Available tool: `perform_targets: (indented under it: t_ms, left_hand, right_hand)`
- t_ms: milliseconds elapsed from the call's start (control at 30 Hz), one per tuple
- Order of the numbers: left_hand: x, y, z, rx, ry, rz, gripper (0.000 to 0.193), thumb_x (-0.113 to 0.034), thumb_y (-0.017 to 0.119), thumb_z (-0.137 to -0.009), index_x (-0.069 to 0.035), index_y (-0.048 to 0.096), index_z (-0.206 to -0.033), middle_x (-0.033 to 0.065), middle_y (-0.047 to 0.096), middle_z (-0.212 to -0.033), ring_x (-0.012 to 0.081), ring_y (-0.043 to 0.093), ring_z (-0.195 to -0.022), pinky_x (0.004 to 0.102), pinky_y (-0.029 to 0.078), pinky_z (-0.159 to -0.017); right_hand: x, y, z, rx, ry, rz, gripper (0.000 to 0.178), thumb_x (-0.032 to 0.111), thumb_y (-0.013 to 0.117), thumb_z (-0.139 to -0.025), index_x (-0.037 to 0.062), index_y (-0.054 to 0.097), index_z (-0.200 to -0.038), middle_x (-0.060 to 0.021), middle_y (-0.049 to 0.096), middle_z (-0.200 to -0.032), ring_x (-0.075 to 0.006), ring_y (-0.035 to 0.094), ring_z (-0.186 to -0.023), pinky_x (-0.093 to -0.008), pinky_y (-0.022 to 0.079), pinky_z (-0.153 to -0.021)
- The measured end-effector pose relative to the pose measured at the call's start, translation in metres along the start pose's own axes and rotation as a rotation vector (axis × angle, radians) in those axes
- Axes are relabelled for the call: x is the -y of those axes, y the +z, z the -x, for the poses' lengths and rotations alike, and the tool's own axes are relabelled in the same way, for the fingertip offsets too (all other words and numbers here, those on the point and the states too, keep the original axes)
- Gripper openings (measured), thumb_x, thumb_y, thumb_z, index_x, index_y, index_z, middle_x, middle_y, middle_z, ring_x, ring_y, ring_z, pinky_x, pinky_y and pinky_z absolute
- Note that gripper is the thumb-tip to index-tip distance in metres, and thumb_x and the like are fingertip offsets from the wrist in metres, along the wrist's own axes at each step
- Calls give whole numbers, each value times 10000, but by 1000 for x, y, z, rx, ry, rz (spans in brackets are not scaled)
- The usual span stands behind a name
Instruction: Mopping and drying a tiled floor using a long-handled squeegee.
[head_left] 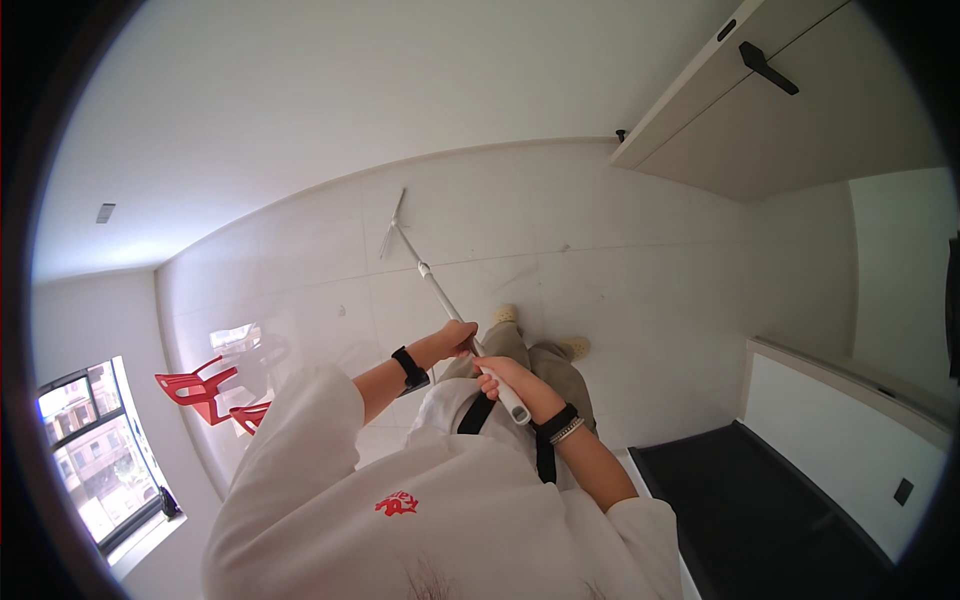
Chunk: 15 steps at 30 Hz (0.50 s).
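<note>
Both my hands grip the pale pole of a long-handled broom (437,290), which slants away from my body to the floor. My left hand (458,338) is wrapped round the pole lower down. Nearer the grey-capped top end, my right hand (507,378) closes round it, the thumb along the handle. The narrow head, seen nearly edge-on with faint thin bristles, rests on the pale tiled floor (480,215) ahead and to the left. Its exact shape is hard to make out.
Red chairs (200,388) stand at the left near a window (100,440). An open door (740,110) with a black handle is at the far right. A black surface (760,490) lies at the lower right beside a low white wall (850,420). Small marks dot the floor.
</note>
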<state>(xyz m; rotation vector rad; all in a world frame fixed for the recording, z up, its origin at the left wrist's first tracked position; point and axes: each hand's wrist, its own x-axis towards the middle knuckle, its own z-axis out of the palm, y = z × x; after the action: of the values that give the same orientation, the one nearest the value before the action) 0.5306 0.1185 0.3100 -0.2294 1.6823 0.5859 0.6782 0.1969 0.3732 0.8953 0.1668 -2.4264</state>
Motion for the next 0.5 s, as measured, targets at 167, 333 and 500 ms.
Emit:
perform_targets:
  t_ms: [167, 333, 500]
  left_hand:
    - [20, 22, -12, 241, 286, -204, 162, -160, 462, -710, -5, 450, -666, 48, 438, -516, 157, 437, -410, 269, 362, -343]
    - [44, 102, -17, 270, 1082, -880, 178, -148, 558, -665, -6, 463, -714, 82, 495, -595, 194, 483, -482, 287, 408, -417]
    - [39, 250, -4, 570, 1250, -991, 225, -181, 620, -602, -33, 474, -689, 134, 544, -650, 313, 544, -642, 369, 430, -543]
  right_hand:
    - [-13, -35, 18, -20, -9, -42, 163, 211, 436, -812, 60, 399, -762, 24, 363, -530, -36, 304, -381, -155, 278, -332]
    - [-31, -84, 100, -69, -61, -121, 150, 201, 436, -811, 53, 420, -791, 28, 366, -523, -31, 316, -386, -148, 276, -339]
    - [-64, -140, 222, -315, -91, -105, 161, 199, 425, -813, 39, 437, -808, 44, 363, -509, -30, 315, -370, -144, 264, -327]
